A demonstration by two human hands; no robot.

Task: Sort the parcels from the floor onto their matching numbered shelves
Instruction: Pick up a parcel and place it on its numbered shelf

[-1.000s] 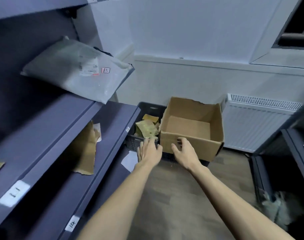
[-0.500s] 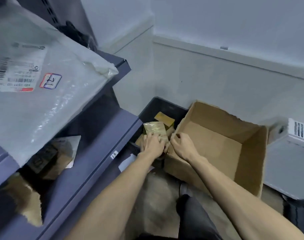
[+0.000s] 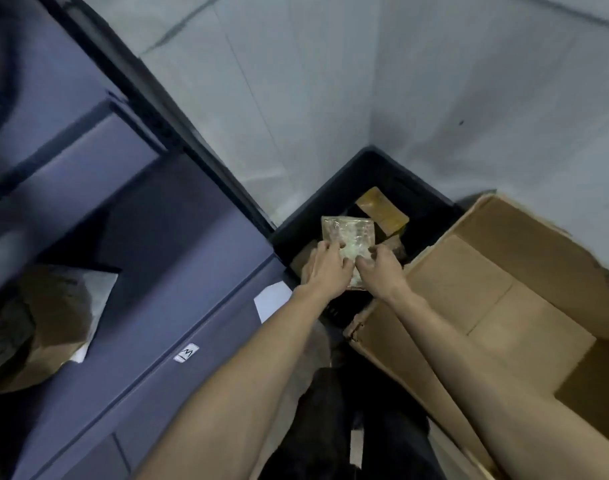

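Note:
A black crate (image 3: 334, 195) stands on the floor in the corner and holds several parcels. A shiny plastic-wrapped yellowish parcel (image 3: 348, 233) lies on top of them. My left hand (image 3: 325, 266) grips its near left edge and my right hand (image 3: 379, 270) grips its near right edge. Behind it a brown parcel (image 3: 382, 209) leans against the crate's back. The near part of the wrapped parcel is hidden by my fingers.
A large open cardboard box (image 3: 497, 306) stands right of the crate. On the left runs a blue-grey shelf (image 3: 157, 306) with a small number label (image 3: 186, 353) on its edge and a brown parcel (image 3: 50, 320) on it. White walls close the corner.
The view has dropped and moved closer over the crate. Both hands went from the box and crate rims into the crate and took hold of the wrapped parcel.

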